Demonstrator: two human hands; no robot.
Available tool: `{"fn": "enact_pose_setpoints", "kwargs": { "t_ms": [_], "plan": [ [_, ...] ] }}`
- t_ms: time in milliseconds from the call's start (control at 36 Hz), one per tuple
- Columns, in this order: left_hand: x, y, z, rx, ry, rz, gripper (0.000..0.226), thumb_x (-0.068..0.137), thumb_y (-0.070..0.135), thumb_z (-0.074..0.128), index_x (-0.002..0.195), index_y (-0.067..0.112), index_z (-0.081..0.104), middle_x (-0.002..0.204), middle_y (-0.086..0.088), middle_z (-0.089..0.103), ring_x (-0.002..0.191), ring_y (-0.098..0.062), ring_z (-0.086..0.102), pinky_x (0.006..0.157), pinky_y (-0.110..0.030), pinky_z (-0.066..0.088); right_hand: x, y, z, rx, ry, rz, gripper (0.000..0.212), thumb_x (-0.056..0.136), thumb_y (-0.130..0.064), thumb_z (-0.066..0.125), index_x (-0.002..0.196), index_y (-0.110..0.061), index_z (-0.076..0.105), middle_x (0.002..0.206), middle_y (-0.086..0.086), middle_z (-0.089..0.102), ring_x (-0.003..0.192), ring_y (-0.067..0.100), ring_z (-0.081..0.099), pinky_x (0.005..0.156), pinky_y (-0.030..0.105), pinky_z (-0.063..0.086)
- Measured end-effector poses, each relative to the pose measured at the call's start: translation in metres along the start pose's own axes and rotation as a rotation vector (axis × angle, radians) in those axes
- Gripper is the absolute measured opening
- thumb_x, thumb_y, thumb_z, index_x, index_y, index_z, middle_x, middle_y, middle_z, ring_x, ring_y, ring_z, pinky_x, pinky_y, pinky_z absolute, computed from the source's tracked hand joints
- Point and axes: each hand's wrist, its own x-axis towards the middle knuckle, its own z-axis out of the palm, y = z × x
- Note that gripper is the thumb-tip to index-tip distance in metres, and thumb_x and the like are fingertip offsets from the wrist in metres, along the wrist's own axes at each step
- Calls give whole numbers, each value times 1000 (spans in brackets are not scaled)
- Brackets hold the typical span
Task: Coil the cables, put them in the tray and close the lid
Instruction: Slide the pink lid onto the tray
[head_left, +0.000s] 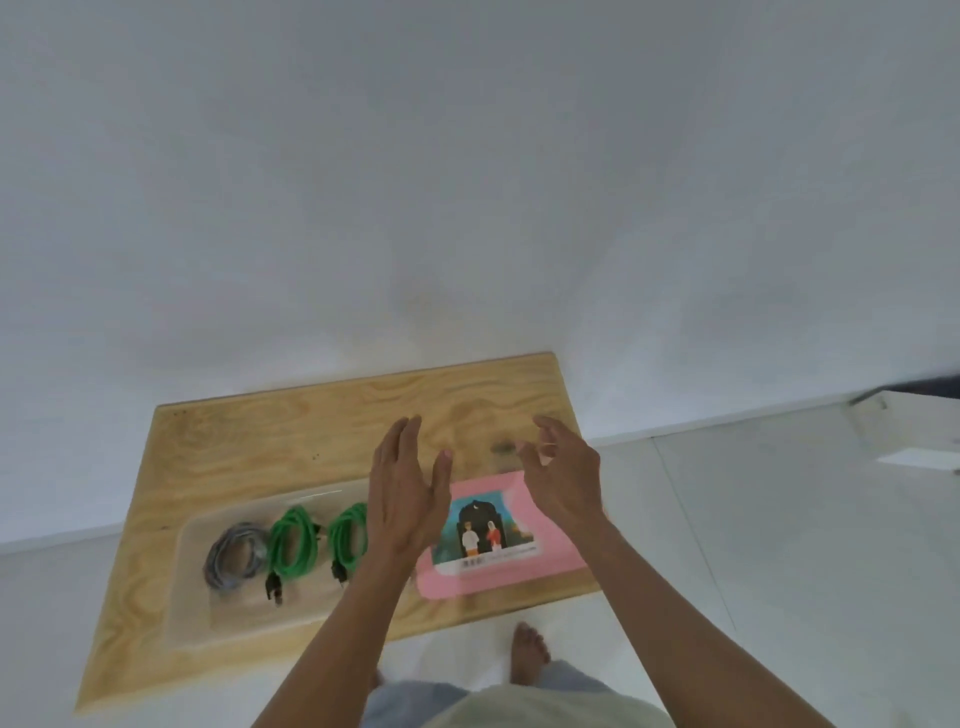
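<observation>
A clear plastic tray (192, 587) lies on the left of a low wooden table (291, 436). Inside it sit a coiled grey cable (232, 558) and two coiled green cables (292, 540) (347, 535), side by side. A pink lid (519, 561) with a picture label lies flat to the tray's right. My left hand (408, 493) hovers above the gap between tray and lid, fingers straight and apart. My right hand (563, 473) hovers over the lid's far edge, fingers curled loosely, holding nothing.
A small dark object (503, 447) lies on the wood beyond the lid, blurred. The table stands against a white wall. My bare feet (529, 657) stand on the white floor at the table's near edge. A white box (914, 426) sits at the far right.
</observation>
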Motion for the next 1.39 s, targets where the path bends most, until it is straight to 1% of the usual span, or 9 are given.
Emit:
{"fn": "enact_pose_setpoints", "kwargs": {
  "t_ms": [139,306,417,556,750,861,1000,1194,1389],
  "plan": [
    [-25,14,54,51,-83,-117,58,98,27,58,148,5,39,153,-17,40,142,-34,36,113,-52,35,2,61,-20,-100,-56,85,44,92,-27,63,134,-20,55,130,4,63,115,22,61,99,33,50],
    [-43,-8,93,225,-176,-204,64,92,32,64,144,2,41,150,-24,42,143,-40,31,115,-54,30,-3,111,-12,-271,-140,104,52,95,-33,59,143,-21,44,149,4,43,135,23,42,104,36,44],
    [-40,-24,109,376,-247,-270,82,90,53,62,152,10,30,162,-20,19,152,-37,8,122,-49,14,-1,130,-2,-391,-183,80,65,94,-47,53,151,-27,29,161,4,23,146,26,24,111,45,36],
    [-35,-31,125,394,-196,-274,89,85,57,64,156,20,25,165,-13,12,152,-34,2,118,-57,19,11,146,3,-406,-211,52,72,94,-51,50,154,-26,20,161,6,19,146,29,22,110,49,35],
    [-24,-22,144,305,-106,-415,110,73,70,70,155,25,12,163,-25,7,151,-42,2,119,-60,16,24,156,0,-287,-169,145,67,98,-41,50,155,-28,16,161,7,20,145,30,25,107,51,40],
    [-23,-17,151,244,-90,-493,111,69,69,73,152,22,16,158,-28,17,149,-43,9,118,-58,18,24,154,-1,-249,-143,162,66,99,-37,50,155,-26,16,160,7,22,143,30,29,107,49,40],
    [-17,6,142,172,-33,-447,103,63,62,81,145,25,30,141,-20,35,133,-42,33,108,-52,29,24,143,-12,-228,-82,158,72,95,-37,58,154,-23,19,158,9,24,139,31,33,104,49,45],
    [1,47,100,168,116,-279,104,64,60,82,148,26,32,152,-18,26,136,-38,29,110,-51,29,29,104,-36,-122,22,140,75,90,-40,63,152,-23,25,156,8,26,137,30,37,104,43,43],
    [8,47,20,176,134,-367,111,66,66,78,154,28,20,160,-21,16,145,-40,21,114,-53,20,17,33,-23,-45,53,55,75,86,-43,67,149,-17,35,151,4,36,135,25,41,106,38,40]
  ]
}}
